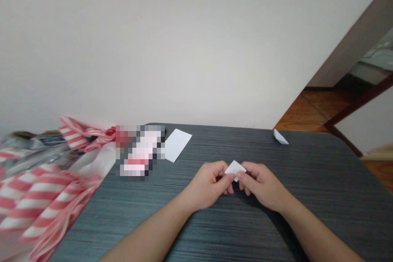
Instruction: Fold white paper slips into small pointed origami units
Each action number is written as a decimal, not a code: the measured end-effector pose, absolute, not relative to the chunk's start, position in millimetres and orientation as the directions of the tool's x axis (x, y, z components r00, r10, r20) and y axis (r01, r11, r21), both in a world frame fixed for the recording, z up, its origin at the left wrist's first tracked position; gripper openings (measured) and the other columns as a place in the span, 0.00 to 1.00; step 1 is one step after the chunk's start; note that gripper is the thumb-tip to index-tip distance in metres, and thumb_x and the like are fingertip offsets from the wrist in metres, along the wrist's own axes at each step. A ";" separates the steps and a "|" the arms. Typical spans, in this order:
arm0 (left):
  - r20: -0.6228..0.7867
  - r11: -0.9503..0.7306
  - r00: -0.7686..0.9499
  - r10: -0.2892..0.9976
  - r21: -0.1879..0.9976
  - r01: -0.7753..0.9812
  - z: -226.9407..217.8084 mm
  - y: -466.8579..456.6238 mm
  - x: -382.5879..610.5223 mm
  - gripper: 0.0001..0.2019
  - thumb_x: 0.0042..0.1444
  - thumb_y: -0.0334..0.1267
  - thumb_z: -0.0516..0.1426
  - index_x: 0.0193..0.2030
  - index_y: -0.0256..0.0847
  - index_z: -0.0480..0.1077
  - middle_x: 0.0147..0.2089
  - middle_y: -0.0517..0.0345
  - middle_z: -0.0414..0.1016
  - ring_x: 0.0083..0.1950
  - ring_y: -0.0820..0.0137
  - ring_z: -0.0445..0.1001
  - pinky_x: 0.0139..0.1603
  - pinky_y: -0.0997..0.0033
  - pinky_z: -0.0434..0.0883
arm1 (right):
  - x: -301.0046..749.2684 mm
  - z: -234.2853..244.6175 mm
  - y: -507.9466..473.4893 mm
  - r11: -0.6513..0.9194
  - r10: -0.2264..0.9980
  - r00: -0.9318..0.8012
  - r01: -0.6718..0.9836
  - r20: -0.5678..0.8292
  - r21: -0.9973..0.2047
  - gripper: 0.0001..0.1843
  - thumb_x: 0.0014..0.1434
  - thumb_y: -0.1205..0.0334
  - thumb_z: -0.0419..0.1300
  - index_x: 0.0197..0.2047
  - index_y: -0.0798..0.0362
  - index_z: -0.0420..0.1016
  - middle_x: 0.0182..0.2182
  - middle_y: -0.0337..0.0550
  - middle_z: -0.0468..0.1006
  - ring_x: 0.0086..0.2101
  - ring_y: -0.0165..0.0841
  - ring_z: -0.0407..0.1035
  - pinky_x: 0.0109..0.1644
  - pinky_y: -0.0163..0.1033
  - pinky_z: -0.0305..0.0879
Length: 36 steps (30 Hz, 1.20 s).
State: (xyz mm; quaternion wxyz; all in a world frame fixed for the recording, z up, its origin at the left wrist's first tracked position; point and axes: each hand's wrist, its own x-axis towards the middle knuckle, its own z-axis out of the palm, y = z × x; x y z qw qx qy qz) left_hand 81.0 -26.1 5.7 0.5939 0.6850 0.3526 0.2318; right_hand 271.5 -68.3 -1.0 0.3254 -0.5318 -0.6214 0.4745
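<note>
Between my two hands is a small piece of folded white paper (pixel 235 167), held just above the dark table with one corner pointing away from me. My left hand (pixel 213 184) pinches its left side, thumb on top and fingers curled underneath. On the right side, my right hand (pixel 260 182) grips it the same way, and the two thumb tips are close together near its front edge. The fingers hide the paper's lower edges. Both forearms come in from the bottom of the view.
The dark wood-grain table (pixel 138 221) meets a white wall (pixel 196 49). A flat white sheet (pixel 177 145) lies beside a blurred-out rectangular object (pixel 143 149). Near the far right edge sits another folded white paper (pixel 280 137). Red-and-white striped cloth (pixel 39 200) is heaped at left.
</note>
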 end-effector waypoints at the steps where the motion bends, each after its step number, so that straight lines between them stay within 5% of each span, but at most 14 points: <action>1: -0.098 -0.059 0.643 0.759 0.974 0.218 5.5 -26.0 80.5 0.13 0.62 0.41 0.56 0.28 0.37 0.67 0.25 0.58 0.76 0.25 0.75 0.70 0.28 0.77 0.64 | 272.5 -0.3 -68.2 0.000 0.975 -0.206 0.366 -0.081 -0.931 0.17 0.66 0.56 0.54 0.27 0.54 0.70 0.20 0.36 0.71 0.20 0.26 0.64 0.26 0.31 0.60; 33: -0.096 -0.066 0.609 0.787 0.969 0.239 5.5 -25.1 80.3 0.17 0.64 0.45 0.53 0.28 0.37 0.70 0.21 0.61 0.71 0.23 0.75 0.69 0.26 0.77 0.63 | 274.6 2.0 -67.8 0.152 0.977 -0.210 0.516 0.048 -0.843 0.16 0.64 0.63 0.55 0.24 0.53 0.70 0.18 0.34 0.70 0.22 0.28 0.63 0.28 0.33 0.57; 36: -0.133 0.007 0.603 0.787 0.978 0.206 5.6 -25.4 81.1 0.17 0.64 0.45 0.53 0.28 0.36 0.70 0.22 0.59 0.72 0.23 0.74 0.69 0.26 0.76 0.64 | 274.2 -0.5 -68.6 0.173 0.973 -0.217 0.492 0.072 -0.854 0.12 0.65 0.63 0.55 0.29 0.53 0.73 0.21 0.36 0.71 0.24 0.29 0.65 0.30 0.34 0.60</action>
